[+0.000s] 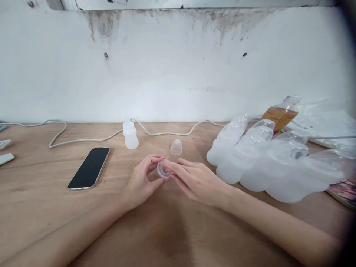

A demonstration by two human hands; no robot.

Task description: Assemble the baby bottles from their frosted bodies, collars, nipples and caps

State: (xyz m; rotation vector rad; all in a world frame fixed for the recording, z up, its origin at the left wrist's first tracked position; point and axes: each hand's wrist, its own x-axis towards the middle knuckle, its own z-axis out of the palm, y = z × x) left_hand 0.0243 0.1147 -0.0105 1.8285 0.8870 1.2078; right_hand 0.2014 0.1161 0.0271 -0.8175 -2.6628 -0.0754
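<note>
A small clear round plastic piece with a ring-shaped rim, like a baby bottle collar (pixel 161 170), is held low over the table in front of me. My left hand (pixel 143 181) grips its rim from the left between thumb and fingers. My right hand (pixel 198 181) holds it from the right, with fingertips laid over its opening, so the inside is partly hidden. Just beyond the hands a clear dome cap (pixel 176 147) stands on the table. Farther left is a frosted white bottle body (pixel 130 135) with a wavy outline, upright and without a cap.
A phone (pixel 89 168) lies at left on the wooden table (pixel 41 207). At right, several frosted baby bottles with clear caps (pixel 280 167) stand close together. Behind them are a drink bottle (pixel 280 115) and clear plastic wrapping (pixel 325 118). A white cable (pixel 169 134) runs along the wall.
</note>
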